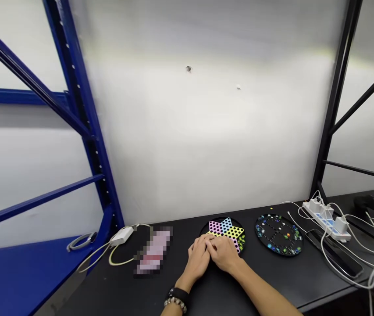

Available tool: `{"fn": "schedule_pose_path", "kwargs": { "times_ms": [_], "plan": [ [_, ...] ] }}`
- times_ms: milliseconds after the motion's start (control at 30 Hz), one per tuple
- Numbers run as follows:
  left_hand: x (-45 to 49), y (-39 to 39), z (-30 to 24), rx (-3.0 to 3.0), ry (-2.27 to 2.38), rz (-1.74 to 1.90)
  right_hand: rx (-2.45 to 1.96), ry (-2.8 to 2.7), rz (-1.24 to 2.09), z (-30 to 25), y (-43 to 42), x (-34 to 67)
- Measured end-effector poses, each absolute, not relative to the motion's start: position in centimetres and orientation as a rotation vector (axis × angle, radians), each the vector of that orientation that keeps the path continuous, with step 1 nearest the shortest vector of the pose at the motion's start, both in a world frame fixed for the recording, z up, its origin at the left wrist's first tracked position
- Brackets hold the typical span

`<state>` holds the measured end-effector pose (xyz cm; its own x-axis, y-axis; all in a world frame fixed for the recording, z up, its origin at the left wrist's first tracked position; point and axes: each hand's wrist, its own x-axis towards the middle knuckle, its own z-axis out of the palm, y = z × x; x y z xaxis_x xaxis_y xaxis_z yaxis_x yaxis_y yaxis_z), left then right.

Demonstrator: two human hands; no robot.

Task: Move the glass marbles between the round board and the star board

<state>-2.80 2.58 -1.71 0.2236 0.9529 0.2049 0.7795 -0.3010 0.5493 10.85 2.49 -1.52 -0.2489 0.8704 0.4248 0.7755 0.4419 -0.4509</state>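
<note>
A round black Chinese-checkers board (226,228) with a pink, blue, yellow and green star lies on the black table (272,281). My left hand (198,259) and my right hand (222,252) rest side by side, touching, on the board's near edge. Their fingers lie flat over the board, and I see nothing held in them. The hands hide the near half of the star. A round black tray (279,234) with several coloured marbles sits just to the right of the board. My left wrist wears a black band and a bead bracelet (175,303).
A white power strip (326,218) with plugs and white cables lies at the right, with a dark phone (334,253) in front of it. A white charger (121,236) with a cable and a blurred pink item (154,252) lie at the left. A blue rack (84,131) stands left, a black rack (334,96) right.
</note>
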Motion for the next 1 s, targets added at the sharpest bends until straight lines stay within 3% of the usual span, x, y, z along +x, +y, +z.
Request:
{"fn": "schedule_pose_path", "kwargs": {
  "times_ms": [467,833,1000],
  "plan": [
    [-2.7,3.2,-2.3,2.190,1.584,0.762,-1.351,-2.310,-0.242,-2.4,-0.6,12.9],
    [-2.5,2.3,-1.6,2.178,1.583,0.729,-1.355,-2.271,-0.075,-2.1,-2.8,13.3],
    [-2.6,1.7,-1.4,2.264,1.566,0.703,-1.445,-2.029,0.018,-0.9,-1.6,18.3]
  ]
}}
